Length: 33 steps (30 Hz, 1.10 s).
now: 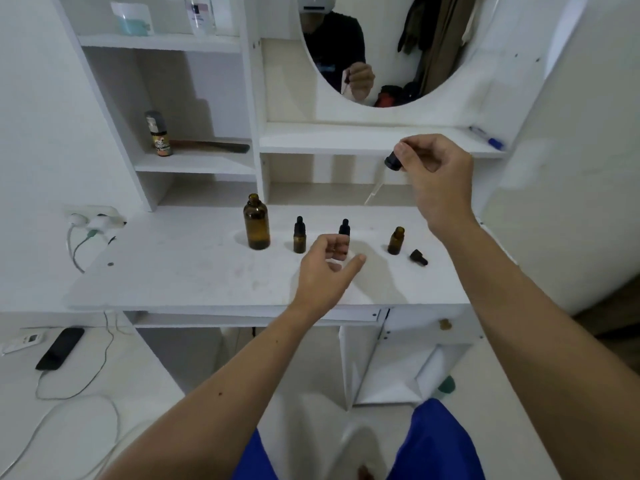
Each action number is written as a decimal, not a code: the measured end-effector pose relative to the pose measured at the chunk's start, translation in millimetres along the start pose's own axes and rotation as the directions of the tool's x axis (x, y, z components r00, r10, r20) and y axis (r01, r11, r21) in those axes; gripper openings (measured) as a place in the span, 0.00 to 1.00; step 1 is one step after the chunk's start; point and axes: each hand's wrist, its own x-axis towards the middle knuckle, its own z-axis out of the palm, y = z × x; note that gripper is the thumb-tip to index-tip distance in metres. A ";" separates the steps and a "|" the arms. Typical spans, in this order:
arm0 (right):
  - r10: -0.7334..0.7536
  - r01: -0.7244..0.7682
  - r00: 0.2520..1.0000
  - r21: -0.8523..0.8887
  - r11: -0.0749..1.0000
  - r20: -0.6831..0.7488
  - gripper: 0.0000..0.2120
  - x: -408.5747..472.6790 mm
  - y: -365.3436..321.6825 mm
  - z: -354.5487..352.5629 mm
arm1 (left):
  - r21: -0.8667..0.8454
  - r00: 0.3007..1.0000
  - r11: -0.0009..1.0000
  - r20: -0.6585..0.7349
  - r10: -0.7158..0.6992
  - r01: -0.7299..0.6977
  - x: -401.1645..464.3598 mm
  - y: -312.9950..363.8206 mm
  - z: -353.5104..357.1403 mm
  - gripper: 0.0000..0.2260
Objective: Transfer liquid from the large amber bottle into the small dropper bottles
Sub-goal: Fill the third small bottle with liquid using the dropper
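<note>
I am holding my right hand (437,174) raised above the desk (194,271), pinching the black bulb cap of a dropper (393,160) between thumb and fingertips; its clear glass pipette is pointing down and to the left, over no bottle. Whether it is carrying liquid, I cannot tell. My left hand (323,271) is hovering low with fingers loosely curled, gripping nothing, just in front of the middle dropper bottle (344,233), which is partly hiding behind it.

The large amber bottle (256,222) is standing uncapped at the left of the row. Next to it, the left dropper bottle (299,235) is wearing its cap, as is the middle one. The right dropper bottle (396,240) is standing open, with a loose black cap (418,257) lying just beside it.

I am judging the transfer as still under way: fill levels are not readable, and one bottle needs closing.
</note>
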 end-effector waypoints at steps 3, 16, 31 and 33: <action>0.049 -0.049 0.999 0.005 0.999 -0.020 0.05 0.3 12.4 -22.2 | 0.026 0.997 1.000 0.076 0.008 -0.010 6.1 2.3 23.7 0.19; 0.129 -0.129 0.991 0.007 0.992 -0.030 0.02 -0.6 53.2 -53.7 | 0.121 0.989 0.993 0.147 -0.024 0.006 45.5 -2.0 78.0 0.25; 0.172 -0.168 0.985 -0.098 0.981 0.034 0.03 -1.9 75.8 -39.3 | 0.085 0.993 0.996 0.112 -0.047 0.038 64.4 -12.2 89.6 0.12; 0.168 -0.164 0.985 -0.102 0.981 0.035 0.03 -2.4 75.2 -38.2 | 0.083 0.993 0.996 0.114 -0.042 0.033 64.1 -13.1 89.7 0.12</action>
